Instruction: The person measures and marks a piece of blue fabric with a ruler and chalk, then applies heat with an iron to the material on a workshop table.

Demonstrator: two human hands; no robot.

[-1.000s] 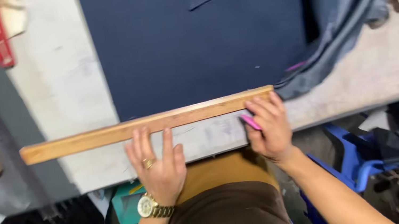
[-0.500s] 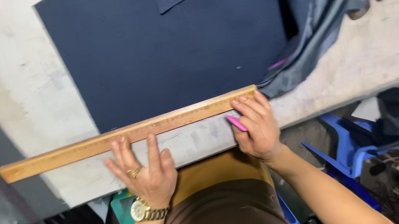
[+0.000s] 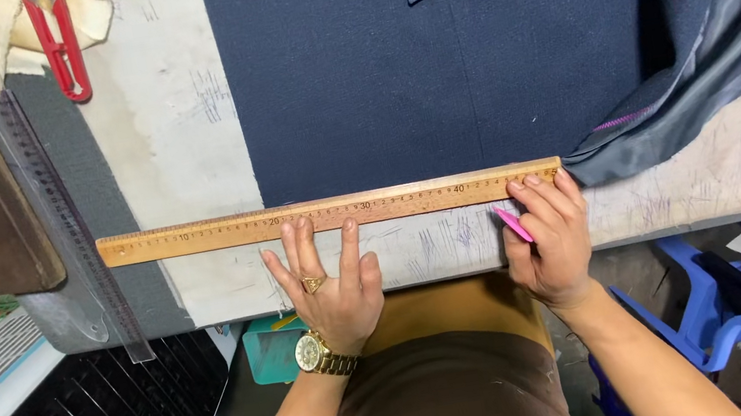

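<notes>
The left hand point(image 3: 334, 289) is pressing spread fingers flat on the wooden ruler point(image 3: 329, 213), holding nothing. The right hand point(image 3: 547, 233) is pinching a pink chalk point(image 3: 512, 224) while steadying the ruler's right end. The ruler is lying along the near edge of the navy fabric point(image 3: 429, 78), so this looks like the aligning step; marking would call for a firmly held ruler.

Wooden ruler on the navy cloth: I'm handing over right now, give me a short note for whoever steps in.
Left hand: fingers spread, pressing the wooden ruler flat.
Right hand: at the ruler's right end, holding a pink marker.
Ruler lies along the lower edge of the navy cloth on the table.
Done: ruler lined up.
Left: no fresh line visible along it.
</notes>
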